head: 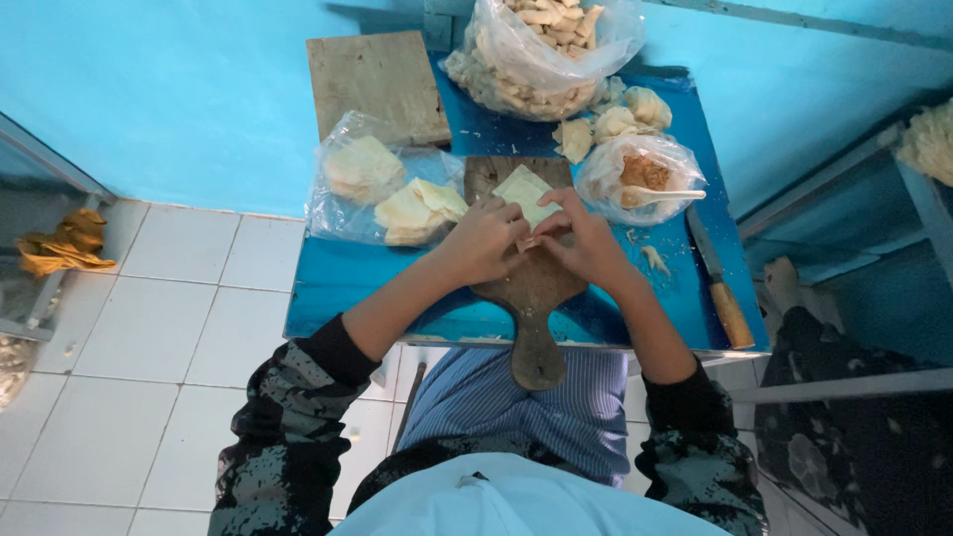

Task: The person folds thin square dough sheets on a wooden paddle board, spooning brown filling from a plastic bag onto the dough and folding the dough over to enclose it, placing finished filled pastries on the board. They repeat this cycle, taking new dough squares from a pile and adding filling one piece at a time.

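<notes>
Pinching with both our left hand (483, 241) and right hand (586, 243) a pale square dough sheet (526, 192), clear plastic bags (377, 189) of wrappers left, filling bag (640, 169) right.

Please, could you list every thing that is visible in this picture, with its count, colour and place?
dough sheet: one, pale yellow, on the paddle board, under both hands
paddle board: one, brown wood, table front centre
square board: one, grey-brown, table back left
wrapper bag: one, clear, pale sheets inside, table left
big bag: one, clear, full of pale pieces, table back
filling bag: one, clear, brown filling, white spoon, table right
knife: one, wooden handle, table right edge
table: one, blue
cloth: one, yellow, far left
left hand: one, on the sheet
right hand: one, on the sheet
</notes>
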